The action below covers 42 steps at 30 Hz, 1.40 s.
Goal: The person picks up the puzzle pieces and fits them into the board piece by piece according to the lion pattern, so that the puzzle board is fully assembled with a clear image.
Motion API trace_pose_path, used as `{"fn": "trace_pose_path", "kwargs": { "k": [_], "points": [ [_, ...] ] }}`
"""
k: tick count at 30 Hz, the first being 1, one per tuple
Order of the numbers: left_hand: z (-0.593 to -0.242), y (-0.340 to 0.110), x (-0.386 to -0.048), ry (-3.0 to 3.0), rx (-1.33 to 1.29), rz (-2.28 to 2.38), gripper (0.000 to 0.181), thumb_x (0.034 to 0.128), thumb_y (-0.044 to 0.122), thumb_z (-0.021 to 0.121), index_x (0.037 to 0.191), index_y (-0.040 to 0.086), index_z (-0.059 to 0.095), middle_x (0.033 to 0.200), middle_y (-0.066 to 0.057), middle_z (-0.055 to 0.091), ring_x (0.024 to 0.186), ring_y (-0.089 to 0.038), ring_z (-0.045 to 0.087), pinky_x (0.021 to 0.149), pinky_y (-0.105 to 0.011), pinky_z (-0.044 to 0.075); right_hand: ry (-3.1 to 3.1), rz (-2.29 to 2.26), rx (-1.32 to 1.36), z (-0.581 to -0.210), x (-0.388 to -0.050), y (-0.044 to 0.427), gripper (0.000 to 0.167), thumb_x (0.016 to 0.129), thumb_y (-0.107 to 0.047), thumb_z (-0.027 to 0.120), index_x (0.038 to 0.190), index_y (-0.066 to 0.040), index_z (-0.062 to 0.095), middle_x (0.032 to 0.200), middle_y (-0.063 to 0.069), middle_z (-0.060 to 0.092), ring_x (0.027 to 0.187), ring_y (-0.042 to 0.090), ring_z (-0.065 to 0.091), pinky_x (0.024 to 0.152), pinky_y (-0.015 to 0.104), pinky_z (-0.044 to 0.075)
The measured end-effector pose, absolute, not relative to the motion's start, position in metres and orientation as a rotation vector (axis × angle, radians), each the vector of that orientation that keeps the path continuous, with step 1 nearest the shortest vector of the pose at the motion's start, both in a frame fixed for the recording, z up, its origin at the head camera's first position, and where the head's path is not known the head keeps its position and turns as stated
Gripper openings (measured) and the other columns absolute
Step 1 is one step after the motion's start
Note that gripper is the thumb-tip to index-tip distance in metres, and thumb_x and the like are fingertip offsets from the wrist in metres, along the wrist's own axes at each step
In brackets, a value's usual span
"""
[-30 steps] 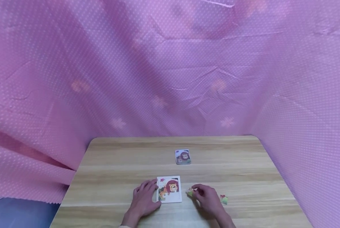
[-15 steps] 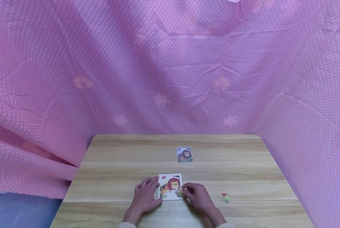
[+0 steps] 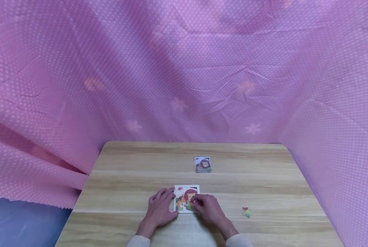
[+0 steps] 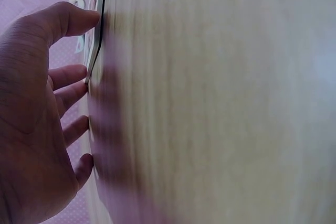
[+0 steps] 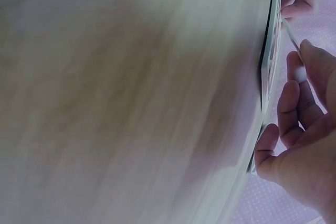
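A white-framed jigsaw puzzle board (image 3: 187,186) with a lion picture lies flat on the table. Beside its left edge rests my left hand (image 3: 160,210), fingers spread and relaxed. In the left wrist view, the thumb and fingertips of that hand (image 4: 37,108) touch the board's edge. My right hand (image 3: 209,209) pinches a greenish puzzle piece (image 3: 189,207) between thumb and index finger over the board's lower part. The right wrist view shows this piece (image 5: 292,38) edge-on and tilted, its lower end at the board. Right fingers cover part of the lion.
Right of the right hand lies one loose green and red puzzle piece (image 3: 246,212). A small lion picture card (image 3: 203,165), possibly a stack, sits farther back on the wooden table (image 3: 134,178). Pink dotted cloth (image 3: 184,85) hangs behind and at both sides.
My right hand has carried the pinched piece leftward from the table onto the board's lower part. The left hand keeps its place by the board. The head view has shifted slightly.
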<state>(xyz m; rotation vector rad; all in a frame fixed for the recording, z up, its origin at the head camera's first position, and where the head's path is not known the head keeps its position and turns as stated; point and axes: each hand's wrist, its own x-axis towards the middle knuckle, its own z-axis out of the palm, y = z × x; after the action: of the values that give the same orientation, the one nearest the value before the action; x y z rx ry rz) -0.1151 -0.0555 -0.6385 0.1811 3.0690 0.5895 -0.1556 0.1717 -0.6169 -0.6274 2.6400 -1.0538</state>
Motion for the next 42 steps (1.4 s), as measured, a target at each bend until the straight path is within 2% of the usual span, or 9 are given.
{"fn": "trace_pose_path", "kwargs": {
  "k": [10,18,25,35,42],
  "points": [
    [-0.634,-0.055,-0.117,3.033,0.161,0.606,0.057,0.0724,0.051,0.069,0.12,0.021,0.06,0.153,0.003,0.04,0.14,-0.028,0.034,0.104,-0.062,0.033,2.619,-1.016,-0.612,-0.619,-0.157,0.164,0.014,0.087,-0.022,0.068,0.101,-0.026,0.072,0.088,-0.014,0.069,0.075,0.001,0.056,0.07,0.022,0.046],
    [-0.634,-0.055,-0.116,3.039,0.168,0.603,0.057,0.072,0.051,0.069,0.12,0.022,0.06,0.153,0.003,0.04,0.139,-0.028,0.035,0.103,-0.062,0.033,2.672,-0.988,-0.643,-0.622,-0.157,0.16,0.015,0.086,-0.025,0.07,0.101,-0.026,0.072,0.088,-0.014,0.07,0.074,0.0,0.056,0.069,0.022,0.046],
    [-0.636,-0.056,-0.116,3.051,0.171,0.598,0.056,0.0723,0.051,0.068,0.12,0.023,0.06,0.153,0.004,0.041,0.14,-0.028,0.035,0.104,-0.06,0.033,2.722,-0.95,-0.66,-0.623,-0.158,0.156,0.014,0.087,-0.026,0.069,0.1,-0.028,0.072,0.09,-0.015,0.071,0.077,0.0,0.057,0.073,0.028,0.047],
    [-0.636,-0.055,-0.118,3.042,0.167,0.591,0.056,0.0716,0.05,0.068,0.119,0.022,0.059,0.153,0.004,0.04,0.139,-0.028,0.035,0.104,-0.061,0.033,2.811,-0.878,-0.662,-0.625,-0.16,0.148,0.011,0.084,-0.028,0.072,0.095,-0.028,0.074,0.084,-0.014,0.071,0.074,0.002,0.059,0.073,0.035,0.045],
    [-0.635,-0.055,-0.12,3.052,0.163,0.578,0.054,0.0716,0.05,0.068,0.118,0.022,0.06,0.153,0.004,0.04,0.139,-0.028,0.036,0.103,-0.061,0.034,2.856,-0.819,-0.596,-0.625,-0.162,0.145,0.013,0.08,-0.03,0.075,0.093,-0.029,0.075,0.078,-0.017,0.068,0.07,0.0,0.055,0.072,0.033,0.042]
  ]
}}
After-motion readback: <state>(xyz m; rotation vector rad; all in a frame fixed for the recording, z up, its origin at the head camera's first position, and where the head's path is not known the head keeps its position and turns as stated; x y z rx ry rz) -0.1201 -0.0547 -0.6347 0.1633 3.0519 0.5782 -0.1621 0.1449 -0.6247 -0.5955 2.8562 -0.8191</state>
